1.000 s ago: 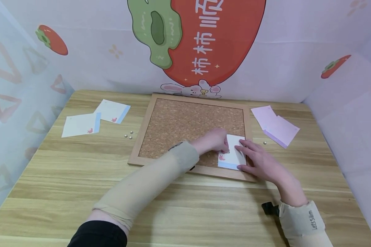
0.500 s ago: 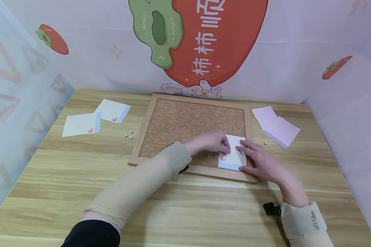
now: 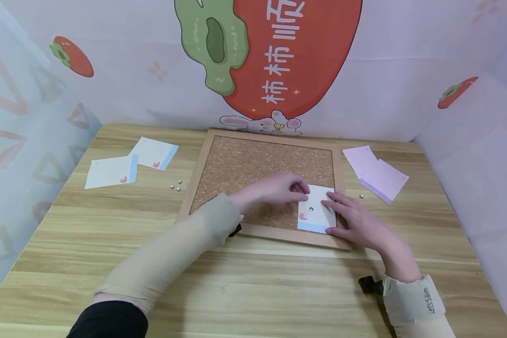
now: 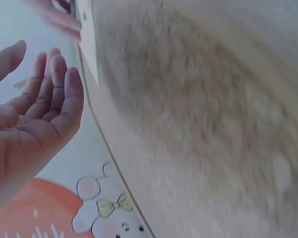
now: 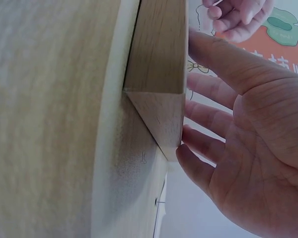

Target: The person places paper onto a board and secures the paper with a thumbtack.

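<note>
Cards (image 3: 111,172) lie toward the corkboard's (image 3: 253,159) ten o'clock, studs (image 3: 178,189) nearer, seemingly for easy reach. Your left hand (image 3: 280,188), relaxed and holding nothing, hovers by the white card (image 3: 322,217) at four o'clock; your right hand (image 3: 358,224), fingers extended, rests along its three o'clock edge, likely steadying it.

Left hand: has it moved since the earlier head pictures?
Yes: against the corkboard, the left hand has moved slightly left and toward the board's far edge.

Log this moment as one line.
left hand: holding nothing, fingers loosely curled; right hand: touching white card; white card: on corkboard, silver stud on it
</note>
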`<state>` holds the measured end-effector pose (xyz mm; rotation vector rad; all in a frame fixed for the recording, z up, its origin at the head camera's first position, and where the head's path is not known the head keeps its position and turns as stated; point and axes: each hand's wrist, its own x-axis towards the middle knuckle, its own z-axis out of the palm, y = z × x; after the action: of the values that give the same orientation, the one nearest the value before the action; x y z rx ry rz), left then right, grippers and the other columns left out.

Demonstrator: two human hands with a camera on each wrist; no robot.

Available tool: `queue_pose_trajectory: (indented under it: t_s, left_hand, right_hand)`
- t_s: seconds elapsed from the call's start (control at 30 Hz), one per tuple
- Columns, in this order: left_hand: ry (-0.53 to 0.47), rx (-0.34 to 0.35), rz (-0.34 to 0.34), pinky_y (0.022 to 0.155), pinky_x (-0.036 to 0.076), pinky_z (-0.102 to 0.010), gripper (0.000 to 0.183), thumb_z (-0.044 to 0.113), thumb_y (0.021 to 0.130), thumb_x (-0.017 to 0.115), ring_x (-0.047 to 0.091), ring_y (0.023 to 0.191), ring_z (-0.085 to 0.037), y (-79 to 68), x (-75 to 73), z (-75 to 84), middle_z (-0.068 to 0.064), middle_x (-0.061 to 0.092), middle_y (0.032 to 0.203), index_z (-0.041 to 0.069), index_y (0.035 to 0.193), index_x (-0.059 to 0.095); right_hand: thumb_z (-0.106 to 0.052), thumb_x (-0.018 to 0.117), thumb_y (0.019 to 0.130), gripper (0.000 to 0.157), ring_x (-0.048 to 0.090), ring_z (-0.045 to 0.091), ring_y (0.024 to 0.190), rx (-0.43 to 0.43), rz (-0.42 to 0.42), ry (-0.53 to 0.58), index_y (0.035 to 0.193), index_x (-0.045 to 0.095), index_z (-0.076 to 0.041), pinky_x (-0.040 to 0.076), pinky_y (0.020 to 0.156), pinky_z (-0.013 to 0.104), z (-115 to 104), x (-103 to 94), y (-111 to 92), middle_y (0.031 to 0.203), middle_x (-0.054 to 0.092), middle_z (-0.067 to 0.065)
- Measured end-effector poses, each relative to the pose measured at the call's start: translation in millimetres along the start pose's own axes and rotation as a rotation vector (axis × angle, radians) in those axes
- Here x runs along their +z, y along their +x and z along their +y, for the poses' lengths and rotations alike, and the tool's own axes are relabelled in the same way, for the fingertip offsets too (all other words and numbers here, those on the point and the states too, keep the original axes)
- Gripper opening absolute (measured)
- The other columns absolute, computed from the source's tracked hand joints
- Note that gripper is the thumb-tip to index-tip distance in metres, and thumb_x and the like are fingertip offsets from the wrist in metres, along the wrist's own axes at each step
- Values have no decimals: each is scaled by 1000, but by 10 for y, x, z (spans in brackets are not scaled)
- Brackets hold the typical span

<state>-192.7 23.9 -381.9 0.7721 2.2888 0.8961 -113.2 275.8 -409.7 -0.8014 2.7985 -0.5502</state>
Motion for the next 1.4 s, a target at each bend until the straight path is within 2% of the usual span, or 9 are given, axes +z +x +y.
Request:
queue_pose_trajectory:
  t_s: [0.17,0.3,0.57,0.77,0.93,1.07,1.2,1.4]
  left_hand:
    - [-46,-36,68,93,53,-30,32,30,99,64,61,107,-14,-147,-169,-93,1,67,116,14,126,64]
    - [-66,-31,134,96,53,-33,36,31,99,63,61,112,-15,-249,-282,-198,0,66,123,14,131,62]
    - [-52,-35,255,102,52,-41,37,29,99,63,60,122,-21,-498,-349,-402,-4,61,137,16,134,61]
    - [-9,-28,318,107,48,-44,37,30,100,61,56,126,-26,-749,-433,-577,-4,59,138,15,133,61]
    - [73,-21,415,115,38,-51,38,27,99,63,46,138,-32,-947,-540,-772,-10,54,144,11,133,60]
    - [94,-54,481,119,29,-57,43,26,98,64,36,144,-37,-1098,-638,-952,-17,43,151,7,136,57]
    - [117,-117,527,120,25,-61,48,28,99,63,30,146,-43,-1276,-745,-1131,-21,37,155,5,140,52]
    - [169,-258,594,116,22,-69,57,33,100,60,25,144,-52,-1581,-907,-1389,-26,31,158,4,147,44]
  right_hand:
    - [-25,77,88,64,34,47,143,-4,-3,-4,142,53,-3,35,112,64,-2,-5,8,155,40,23]
    - [-24,77,87,64,34,48,143,-8,-1,-1,142,53,-2,34,112,64,-2,-3,7,155,40,24]
    - [-24,77,87,64,33,48,144,-1,-12,3,142,52,-2,33,113,64,-6,-7,-3,156,39,24]
    - [-24,76,88,65,33,48,144,2,-15,7,143,51,-2,33,113,64,-8,-7,-6,156,38,23]
    - [-24,77,88,65,33,48,144,0,-9,8,143,51,-2,32,113,64,-11,-13,-11,156,38,24]
    - [-24,77,88,65,33,48,144,-1,-6,10,143,51,-2,32,113,64,-8,-15,-13,156,38,23]
    - [-24,77,87,64,33,48,144,-4,-1,9,142,52,-2,33,113,64,-5,-15,-14,156,39,23]
    - [-25,77,88,65,33,48,144,-5,-7,4,143,51,-2,33,113,64,-4,-12,-14,156,39,24]
